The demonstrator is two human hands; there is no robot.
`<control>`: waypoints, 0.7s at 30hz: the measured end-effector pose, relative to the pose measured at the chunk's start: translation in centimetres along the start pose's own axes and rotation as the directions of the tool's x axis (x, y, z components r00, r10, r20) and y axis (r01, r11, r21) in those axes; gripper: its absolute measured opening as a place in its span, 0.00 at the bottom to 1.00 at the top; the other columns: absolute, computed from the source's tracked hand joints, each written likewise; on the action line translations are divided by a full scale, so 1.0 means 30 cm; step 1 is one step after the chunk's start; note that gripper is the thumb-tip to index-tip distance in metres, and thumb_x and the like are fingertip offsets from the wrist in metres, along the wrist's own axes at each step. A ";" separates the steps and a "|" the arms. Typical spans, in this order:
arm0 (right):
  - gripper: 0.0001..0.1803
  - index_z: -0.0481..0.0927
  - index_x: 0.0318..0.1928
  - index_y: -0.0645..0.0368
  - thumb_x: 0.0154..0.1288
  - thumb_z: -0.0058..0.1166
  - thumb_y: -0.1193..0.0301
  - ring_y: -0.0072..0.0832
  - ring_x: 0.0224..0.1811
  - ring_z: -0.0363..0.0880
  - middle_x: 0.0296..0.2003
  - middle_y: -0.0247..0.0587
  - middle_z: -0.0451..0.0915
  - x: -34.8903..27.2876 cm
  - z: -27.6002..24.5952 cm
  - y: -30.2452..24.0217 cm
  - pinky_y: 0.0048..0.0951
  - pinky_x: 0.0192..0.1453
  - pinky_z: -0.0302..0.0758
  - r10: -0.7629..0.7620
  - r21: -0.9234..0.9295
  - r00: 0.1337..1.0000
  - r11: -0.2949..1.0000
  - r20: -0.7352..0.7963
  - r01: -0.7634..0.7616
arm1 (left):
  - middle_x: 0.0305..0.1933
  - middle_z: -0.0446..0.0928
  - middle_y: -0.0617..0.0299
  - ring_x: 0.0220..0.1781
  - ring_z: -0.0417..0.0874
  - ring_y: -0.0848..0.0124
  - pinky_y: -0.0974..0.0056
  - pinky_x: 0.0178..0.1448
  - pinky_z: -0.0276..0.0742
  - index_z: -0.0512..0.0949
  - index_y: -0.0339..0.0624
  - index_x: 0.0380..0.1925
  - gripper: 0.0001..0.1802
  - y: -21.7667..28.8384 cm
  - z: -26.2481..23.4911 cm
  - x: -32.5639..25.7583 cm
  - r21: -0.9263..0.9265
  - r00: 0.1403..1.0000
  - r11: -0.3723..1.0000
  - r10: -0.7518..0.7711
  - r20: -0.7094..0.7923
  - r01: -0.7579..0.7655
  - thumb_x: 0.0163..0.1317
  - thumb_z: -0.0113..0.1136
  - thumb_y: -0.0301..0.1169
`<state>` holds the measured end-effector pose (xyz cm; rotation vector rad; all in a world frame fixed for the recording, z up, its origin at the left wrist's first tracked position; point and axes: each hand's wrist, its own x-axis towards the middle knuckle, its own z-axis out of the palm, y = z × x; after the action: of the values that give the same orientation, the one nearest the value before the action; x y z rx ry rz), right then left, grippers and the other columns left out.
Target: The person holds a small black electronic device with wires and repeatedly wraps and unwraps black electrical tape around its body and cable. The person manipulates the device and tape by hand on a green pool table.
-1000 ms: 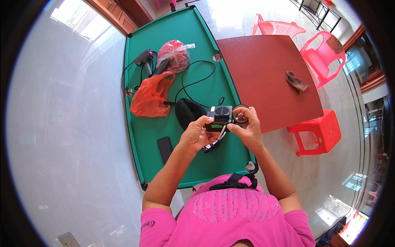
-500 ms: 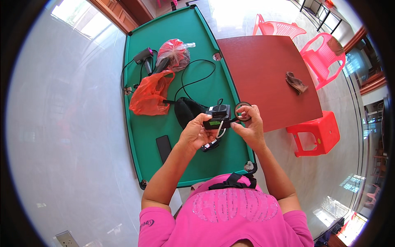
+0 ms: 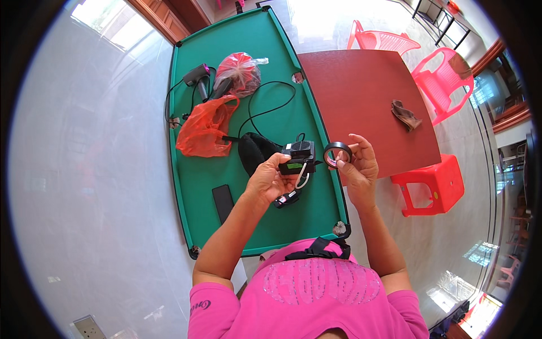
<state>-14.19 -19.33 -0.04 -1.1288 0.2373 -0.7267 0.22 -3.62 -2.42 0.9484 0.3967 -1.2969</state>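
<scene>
My left hand (image 3: 270, 179) grips a small black device with a green face (image 3: 297, 158) above the green table (image 3: 259, 51); a white loop and a dark strap hang from it. My right hand (image 3: 357, 165) holds a black ring, a roll of tape (image 3: 337, 153), just right of the device and a little apart from it. Both hands are raised over the table's near right part.
On the green table lie a black pouch (image 3: 254, 151), an orange plastic bag (image 3: 204, 127), a red netted bag (image 3: 239, 72), a hair dryer (image 3: 197, 75) with black cable, and a flat black slab (image 3: 223, 202). A dark red table (image 3: 367, 96), red stool (image 3: 432, 183) and pink chairs stand right.
My right hand has pulled away from the device to the right, carrying the black ring with it. The left hand still holds the device in about the same place.
</scene>
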 end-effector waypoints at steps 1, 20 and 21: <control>0.25 0.66 0.57 0.61 0.57 0.49 0.87 0.17 0.38 0.69 0.35 0.32 0.70 0.000 -0.006 0.002 0.19 0.43 0.72 -0.015 -0.012 1.000 1.000 0.009 0.015 | 0.31 0.79 0.57 0.28 0.78 0.64 0.63 0.34 0.72 0.74 0.40 0.35 0.14 -0.001 0.000 0.001 -0.006 1.000 1.000 0.003 0.003 -0.003 0.52 0.59 0.36; 0.12 0.79 0.37 0.68 0.51 0.51 0.88 0.16 0.25 0.72 0.30 0.37 0.79 0.063 0.013 -0.046 0.18 0.30 0.70 -0.154 -0.640 0.987 0.762 -0.033 0.097 | 0.27 0.77 0.52 0.22 0.77 0.67 0.63 0.29 0.76 0.75 0.31 0.32 0.12 -0.024 0.022 -0.013 0.130 0.990 0.983 0.134 -0.044 -0.127 0.54 0.58 0.31; 0.12 0.80 0.37 0.68 0.51 0.50 0.88 0.16 0.26 0.72 0.30 0.37 0.79 0.065 0.014 -0.046 0.18 0.30 0.70 -0.150 -0.640 0.988 0.763 -0.032 0.095 | 0.29 0.78 0.51 0.24 0.78 0.66 0.62 0.31 0.76 0.74 0.31 0.34 0.13 -0.021 0.016 -0.016 0.150 0.990 0.981 0.134 -0.039 -0.127 0.54 0.58 0.31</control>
<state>-13.05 -20.57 1.70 -1.7831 0.5120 -0.8371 -0.61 -3.66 -2.02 1.1139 0.2744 -1.1972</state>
